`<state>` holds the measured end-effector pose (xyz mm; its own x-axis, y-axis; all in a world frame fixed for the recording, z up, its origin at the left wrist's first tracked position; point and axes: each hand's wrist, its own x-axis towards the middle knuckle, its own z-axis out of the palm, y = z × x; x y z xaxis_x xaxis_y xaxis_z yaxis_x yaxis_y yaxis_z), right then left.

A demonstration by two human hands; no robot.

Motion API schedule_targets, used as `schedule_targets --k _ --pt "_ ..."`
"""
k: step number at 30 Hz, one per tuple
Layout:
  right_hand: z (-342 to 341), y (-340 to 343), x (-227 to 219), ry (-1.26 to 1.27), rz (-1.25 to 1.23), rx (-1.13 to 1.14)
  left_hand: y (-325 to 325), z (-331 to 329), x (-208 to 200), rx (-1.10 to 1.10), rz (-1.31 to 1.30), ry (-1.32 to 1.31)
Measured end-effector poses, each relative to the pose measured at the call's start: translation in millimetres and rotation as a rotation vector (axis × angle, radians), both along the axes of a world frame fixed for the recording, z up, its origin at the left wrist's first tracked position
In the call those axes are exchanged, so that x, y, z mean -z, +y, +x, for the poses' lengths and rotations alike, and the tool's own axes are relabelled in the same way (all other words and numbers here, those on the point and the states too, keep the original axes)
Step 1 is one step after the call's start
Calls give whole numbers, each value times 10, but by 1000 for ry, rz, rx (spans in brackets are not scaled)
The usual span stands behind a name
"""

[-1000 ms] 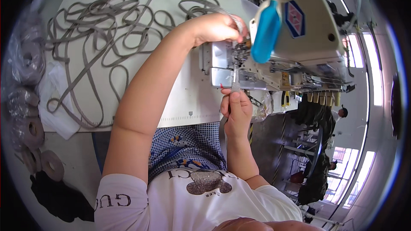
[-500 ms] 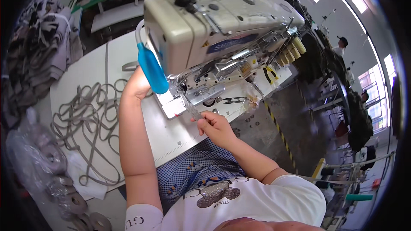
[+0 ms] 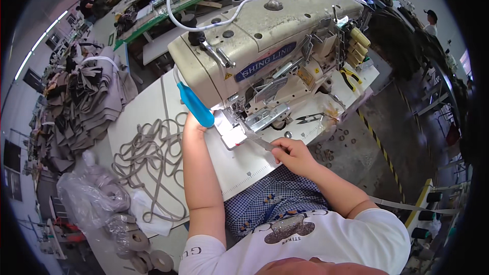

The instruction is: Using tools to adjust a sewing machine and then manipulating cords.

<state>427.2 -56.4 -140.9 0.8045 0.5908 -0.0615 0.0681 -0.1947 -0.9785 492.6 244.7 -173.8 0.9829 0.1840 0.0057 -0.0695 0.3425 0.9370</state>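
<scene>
A cream industrial sewing machine [image 3: 204,58] stands in front of me, its small white work plate [image 3: 232,133] lit near the needle. A narrow grey fabric strip [image 3: 261,142] runs from the needle area toward the right. My right hand [image 3: 296,157] pinches the strip's near end between thumb and curled fingers, just off the table's front edge. My left hand [image 3: 195,122] is at the left side of the plate, behind the blue lamp [image 3: 195,104]; its fingers are hidden by lamp and machine. Left of that forearm lies a loose tangle of grey cord-like tape [image 3: 147,147].
Scissors-like black snips [image 3: 309,118] and yellow-handled pliers [image 3: 351,78] lie right of the needle area. Bagged tape rolls [image 3: 109,193] sit at the left, below a heap of grey cut fabric [image 3: 94,91]. A thread rack [image 3: 425,214] stands at the lower right.
The whole view has shifted and turned. My right hand has drawn farther right from the needle, with a longer piece of strip showing. My left hand stays by the plate.
</scene>
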Motion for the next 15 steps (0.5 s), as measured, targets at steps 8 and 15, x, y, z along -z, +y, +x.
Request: schedule_targets --k 8,15 --pt "19 -85 33 8 23 -25 32 28 53 12 45 -52" --pt "-12 -132 12 14 31 -16 92 64 146 30 -141 -5"
